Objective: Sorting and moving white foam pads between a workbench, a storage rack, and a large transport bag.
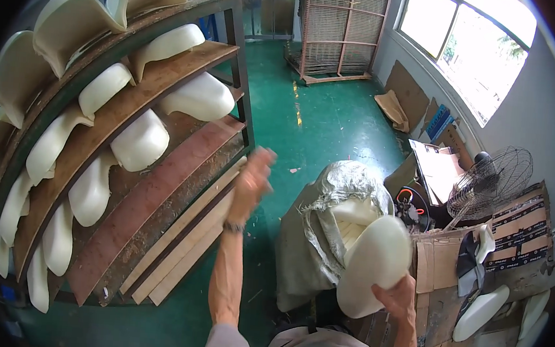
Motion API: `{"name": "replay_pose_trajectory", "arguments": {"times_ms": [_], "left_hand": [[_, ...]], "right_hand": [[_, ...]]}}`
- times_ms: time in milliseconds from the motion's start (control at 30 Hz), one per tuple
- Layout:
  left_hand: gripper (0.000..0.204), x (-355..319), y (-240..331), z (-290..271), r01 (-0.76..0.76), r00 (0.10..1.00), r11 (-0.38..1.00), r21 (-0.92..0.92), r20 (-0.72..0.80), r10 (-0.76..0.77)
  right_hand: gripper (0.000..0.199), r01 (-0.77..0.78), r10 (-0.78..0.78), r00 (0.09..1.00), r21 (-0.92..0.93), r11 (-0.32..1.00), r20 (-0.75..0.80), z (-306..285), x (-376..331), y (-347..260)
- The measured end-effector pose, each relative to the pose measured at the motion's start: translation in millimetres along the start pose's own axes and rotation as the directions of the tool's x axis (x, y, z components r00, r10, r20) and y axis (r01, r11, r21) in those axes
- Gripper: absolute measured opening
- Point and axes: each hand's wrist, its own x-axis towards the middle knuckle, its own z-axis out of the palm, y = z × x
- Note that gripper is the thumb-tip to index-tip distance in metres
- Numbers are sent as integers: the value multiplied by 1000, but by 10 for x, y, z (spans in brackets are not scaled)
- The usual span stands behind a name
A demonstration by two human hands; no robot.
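Observation:
My right hand (398, 297) grips the lower right edge of a cream-white, rounded foam cushion (374, 266), which is tilted. The cushion is in front of the mouth of a large woven sack (311, 241). More pale pieces (348, 231) show inside the sack, partly covered by the held cushion. My left hand (254, 175), with a band on the wrist, is raised beside the rack at left. Its fingers are somewhat blurred but look apart, with nothing visible in them.
A curved-looking shelf rack (234, 23) at left carries several similar cream pieces (140, 140). Wooden boards (187, 245) lean at its bottom. On the right are a wire-caged fan (492, 184), cardboard (436, 267) and another cream piece (481, 313). A wire-mesh rack (344, 32) stands far back.

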Motion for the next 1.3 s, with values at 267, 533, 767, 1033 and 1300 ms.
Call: {"name": "replay_pose_trajectory", "arguments": {"times_ms": [267,533,767,1033,1300], "left_hand": [[89,-1288,691,411,219,484,832,510,684,-546],[59,-1731,1092,106,177,519,868,465,705,-484],[61,-2913,155,-239,479,871,861,-168,-25,-490],[80,-2918,-552,408,-284,776,632,-721,-560,-290],[79,-1728,-799,206,-356,768,735,-577,-629,-122]], "right_hand": [[49,435,-70,547,-212,875,834,411,672,-480],[67,667,-364,320,64,742,875,1038,889,-804],[56,728,-672,641,-14,686,371,1213,829,-858],[42,300,-276,932,-71,951,235,564,170,83],[37,-52,79,992,-250,967,99,76,-677,1029]]}}
